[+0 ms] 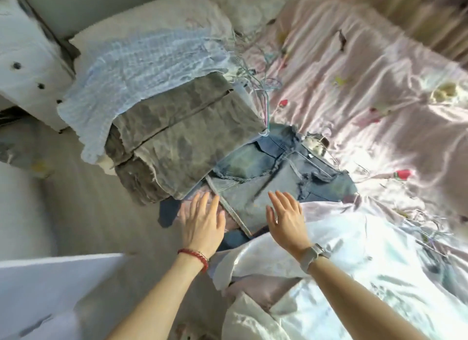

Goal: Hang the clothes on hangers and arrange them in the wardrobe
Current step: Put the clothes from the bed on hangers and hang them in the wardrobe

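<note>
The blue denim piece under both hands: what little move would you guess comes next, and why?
Probably closing the fingers on the blue denim piece to lift it. Both the left hand and right hand are open over it, holding nothing, and the wire hangers lie farther up the bed.

Bedsheet (367,68): pale pink satin, red rose print.
Denim garment (276,177): faded blue, frayed seams.
Folded trousers (177,137): mottled grey-olive wash.
Crinkled cloth (141,58): light blue-white.
Sheer fabric (354,276): white.
Bracelet (195,257): red beads.
Watch strap (312,257): grey.
</note>
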Action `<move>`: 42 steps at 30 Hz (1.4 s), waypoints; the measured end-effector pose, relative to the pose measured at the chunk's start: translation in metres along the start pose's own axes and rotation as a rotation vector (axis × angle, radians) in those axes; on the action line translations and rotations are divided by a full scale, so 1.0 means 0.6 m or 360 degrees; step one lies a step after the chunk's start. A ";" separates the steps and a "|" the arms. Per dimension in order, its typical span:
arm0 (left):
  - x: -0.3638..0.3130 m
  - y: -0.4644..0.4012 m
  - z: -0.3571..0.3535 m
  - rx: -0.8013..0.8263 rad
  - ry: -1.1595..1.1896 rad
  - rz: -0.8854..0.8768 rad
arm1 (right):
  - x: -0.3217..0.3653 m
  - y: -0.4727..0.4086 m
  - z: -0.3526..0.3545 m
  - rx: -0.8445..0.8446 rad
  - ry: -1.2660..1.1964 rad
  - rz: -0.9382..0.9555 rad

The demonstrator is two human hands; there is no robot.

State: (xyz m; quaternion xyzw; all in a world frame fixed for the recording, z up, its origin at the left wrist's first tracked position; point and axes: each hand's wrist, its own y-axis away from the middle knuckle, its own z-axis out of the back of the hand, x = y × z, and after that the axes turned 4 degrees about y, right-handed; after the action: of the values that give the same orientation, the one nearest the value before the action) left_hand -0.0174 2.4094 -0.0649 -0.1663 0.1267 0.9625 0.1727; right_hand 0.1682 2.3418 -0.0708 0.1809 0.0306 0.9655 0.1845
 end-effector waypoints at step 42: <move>-0.287 -0.450 -0.116 0.0506 -0.0244 -0.0679 | -0.377 -0.141 0.008 -0.0731 -0.0526 -0.0935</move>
State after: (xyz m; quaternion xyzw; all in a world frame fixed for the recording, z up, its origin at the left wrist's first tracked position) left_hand 0.2556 2.5838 -0.1163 -0.0866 0.2248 0.8823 0.4044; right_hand 0.3951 2.3375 -0.1535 0.2712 -0.1656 0.8114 0.4906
